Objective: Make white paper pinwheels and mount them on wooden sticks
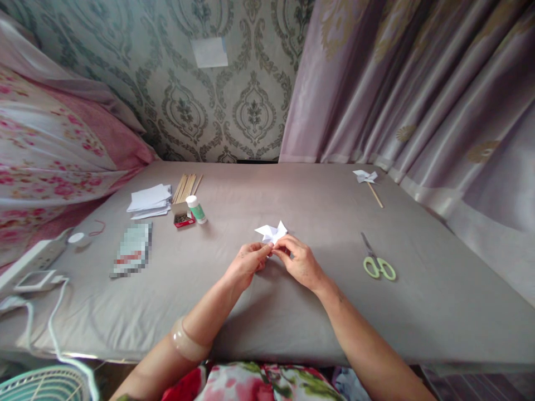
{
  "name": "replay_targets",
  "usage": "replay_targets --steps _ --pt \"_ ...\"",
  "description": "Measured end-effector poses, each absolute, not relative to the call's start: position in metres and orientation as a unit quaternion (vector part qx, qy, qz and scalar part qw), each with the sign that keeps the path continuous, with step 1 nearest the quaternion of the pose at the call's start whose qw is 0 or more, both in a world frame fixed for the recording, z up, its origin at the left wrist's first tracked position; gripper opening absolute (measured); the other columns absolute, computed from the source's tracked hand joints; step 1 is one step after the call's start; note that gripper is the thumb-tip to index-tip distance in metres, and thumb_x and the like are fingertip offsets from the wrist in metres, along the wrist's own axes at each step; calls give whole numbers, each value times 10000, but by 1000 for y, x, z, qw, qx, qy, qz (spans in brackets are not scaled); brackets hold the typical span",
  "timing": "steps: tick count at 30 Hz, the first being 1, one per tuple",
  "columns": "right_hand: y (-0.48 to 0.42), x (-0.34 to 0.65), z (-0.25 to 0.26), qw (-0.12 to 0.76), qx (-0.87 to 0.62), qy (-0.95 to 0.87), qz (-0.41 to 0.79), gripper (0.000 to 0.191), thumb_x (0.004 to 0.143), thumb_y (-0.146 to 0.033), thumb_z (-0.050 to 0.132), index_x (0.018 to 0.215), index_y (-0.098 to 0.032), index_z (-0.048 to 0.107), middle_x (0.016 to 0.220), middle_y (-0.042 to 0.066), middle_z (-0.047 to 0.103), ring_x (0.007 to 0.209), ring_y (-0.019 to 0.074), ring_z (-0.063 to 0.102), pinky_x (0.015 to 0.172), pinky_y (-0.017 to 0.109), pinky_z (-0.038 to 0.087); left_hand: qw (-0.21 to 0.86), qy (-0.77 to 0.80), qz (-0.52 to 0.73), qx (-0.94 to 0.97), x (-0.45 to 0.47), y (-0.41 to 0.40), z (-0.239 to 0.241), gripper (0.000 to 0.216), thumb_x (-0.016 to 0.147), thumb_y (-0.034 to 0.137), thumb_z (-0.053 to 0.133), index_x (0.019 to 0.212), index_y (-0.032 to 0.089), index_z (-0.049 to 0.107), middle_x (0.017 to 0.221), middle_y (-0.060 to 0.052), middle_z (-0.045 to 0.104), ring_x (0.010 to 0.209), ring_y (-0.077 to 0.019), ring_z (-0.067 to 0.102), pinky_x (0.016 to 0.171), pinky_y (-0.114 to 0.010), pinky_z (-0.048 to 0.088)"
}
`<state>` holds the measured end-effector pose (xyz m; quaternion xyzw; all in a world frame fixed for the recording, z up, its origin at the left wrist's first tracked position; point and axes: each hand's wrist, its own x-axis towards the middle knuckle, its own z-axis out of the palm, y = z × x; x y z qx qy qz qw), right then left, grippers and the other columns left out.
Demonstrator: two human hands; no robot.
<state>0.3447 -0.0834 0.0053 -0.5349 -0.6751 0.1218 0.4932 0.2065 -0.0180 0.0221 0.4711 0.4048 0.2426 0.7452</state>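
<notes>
Patterned gray wallpaper behind, mauve curtain to the right and flowered cloth to the left, both cut off by the frame. Across the middle, a cloth-covered table, right side running out of view. At the lower left corner, a round slatted thing, only partly in view, basket or fan hard to tell; above it, a white power strip, also cut off. Farther in, a packet blurred into blocks, printing unreadable. Near the front centre, left hand and right hand close together, left thumb and fingers closed on a folded paper, right thumb and fingertips pinched at its lower edge, that part hidden behind the fingers. White and crisp, pointed corners spread outward; cannot tell whether touching the table. Off to the left, a standing green-and-white bottle, white cap on, contents out of sight. Just beside it, an open red box with small dark pieces inside, too small to make out.
</notes>
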Motion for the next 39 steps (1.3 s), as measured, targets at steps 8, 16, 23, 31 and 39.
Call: replay_targets --steps 8,16,23,31,39 --pt "-80 353 7 542 -577 -557 253 170 877 -353 530 803 -202 550 783 13 593 720 138 570 631 246 462 631 396 228 627 213 8 29 325 717 456 604 659 138 627 581 1 545 497 -82 408 490 -226 290" --pt "-67 374 -4 660 -585 -342 324 357 637 -485 722 767 -185 578 696 -10 604 566 104 549 456 202 416 271 387 157 867 236 63 21 292 769 139 488 978 179 688 1041 -91 685 970 -215 583 896 -343 416" --pt "-65 376 -5 661 -593 -323 328 347 613 -452 731 797 -175 632 695 -6 627 548 97 549 440 198 398 202 388 60 897 240 63 21 308 771 184 489 1005 209 688 1090 -104 661 1086 -292 532 888 -409 395" --pt "-68 378 3 674 -580 -322 326 327 614 -452 746 765 -183 638 655 -25 600 538 84 519 457 197 403 434 386 222 783 219 61 25 159 654 262 566 734 157 655 719 -32 654 720 -181 578 679 -284 418" --pt "-81 377 25 692 -537 -364 316 275 681 -401 745 806 -183 634 655 -29 585 533 73 491 495 205 405 645 367 452 495 205 28 44 308 550 344 710 750 163 561 681 23 591 587 -94 529 570 -217 418"
